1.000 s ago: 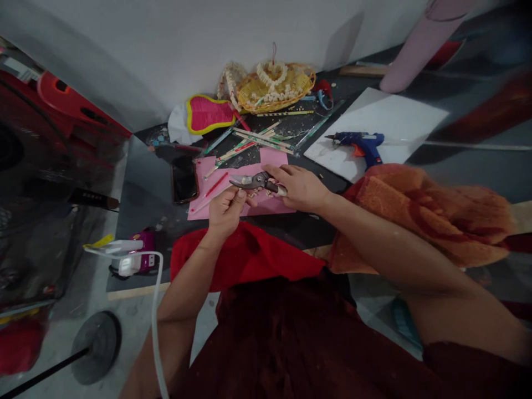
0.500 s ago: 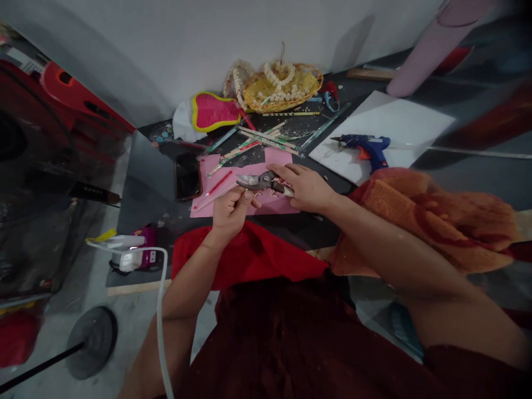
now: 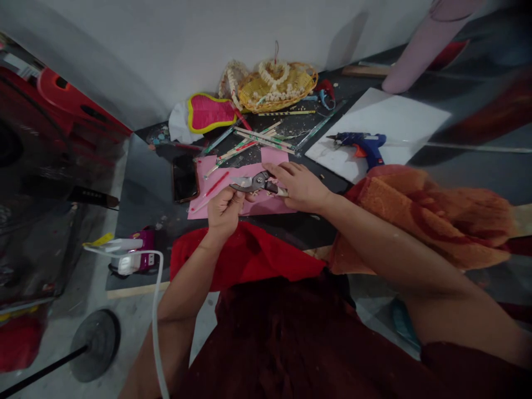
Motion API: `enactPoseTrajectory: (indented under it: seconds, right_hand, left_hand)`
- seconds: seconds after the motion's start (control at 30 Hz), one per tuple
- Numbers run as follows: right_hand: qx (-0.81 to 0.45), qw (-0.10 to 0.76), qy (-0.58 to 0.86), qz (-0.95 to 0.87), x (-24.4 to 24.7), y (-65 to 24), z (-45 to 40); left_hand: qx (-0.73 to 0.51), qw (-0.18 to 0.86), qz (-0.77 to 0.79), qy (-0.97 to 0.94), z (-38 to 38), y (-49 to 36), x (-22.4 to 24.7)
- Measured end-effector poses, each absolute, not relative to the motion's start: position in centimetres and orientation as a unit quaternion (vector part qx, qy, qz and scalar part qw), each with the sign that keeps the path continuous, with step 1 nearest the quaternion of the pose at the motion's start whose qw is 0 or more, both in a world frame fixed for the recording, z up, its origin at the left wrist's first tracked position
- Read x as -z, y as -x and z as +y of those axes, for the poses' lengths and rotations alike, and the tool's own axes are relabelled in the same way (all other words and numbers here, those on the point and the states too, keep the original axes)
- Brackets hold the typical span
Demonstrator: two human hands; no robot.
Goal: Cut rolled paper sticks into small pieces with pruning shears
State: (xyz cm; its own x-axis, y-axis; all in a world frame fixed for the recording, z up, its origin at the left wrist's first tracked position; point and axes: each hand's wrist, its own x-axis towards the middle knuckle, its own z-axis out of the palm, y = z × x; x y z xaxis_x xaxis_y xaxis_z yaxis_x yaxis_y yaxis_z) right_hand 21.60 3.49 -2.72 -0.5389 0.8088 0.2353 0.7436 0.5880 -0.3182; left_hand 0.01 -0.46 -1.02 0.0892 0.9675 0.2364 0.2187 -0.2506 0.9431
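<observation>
Over the pink paper (image 3: 272, 208), my right hand (image 3: 306, 187) grips the handles of a pair of pruning shears (image 3: 261, 180). Their blades point left, toward my left hand (image 3: 225, 209). That hand is closed in a pinch right at the blade tips; whatever it pinches is too small to make out. Small pale bits lie on the paper under the shears. A red stick (image 3: 216, 185) rests on the paper's left part. Beyond the paper, several printed paper-wrapped sticks (image 3: 266, 139) lie crossed in a loose heap.
A phone (image 3: 185, 177) lies left of the paper. A blue glue gun (image 3: 366, 145) rests on a white board (image 3: 409, 119) at right, with an orange towel (image 3: 432, 216) nearer me. A wicker basket (image 3: 249, 102) stands by the wall. A charger cable (image 3: 155, 316) crosses the left front.
The camera view has shifted slightly. My left hand has moved a little left and closer to the blade tips, its fingers drawn in more. My right hand keeps its grip on the shears.
</observation>
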Motion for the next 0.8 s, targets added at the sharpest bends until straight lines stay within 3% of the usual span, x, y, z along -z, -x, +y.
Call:
enactPoseTrajectory:
  seconds: [0.8]
  right_hand:
    - [-0.084,0.185,0.450,-0.870,2.84,-21.37,3.41]
  left_hand:
    - [-0.491,0.381,0.472,-0.625,-0.03,0.03,1.05]
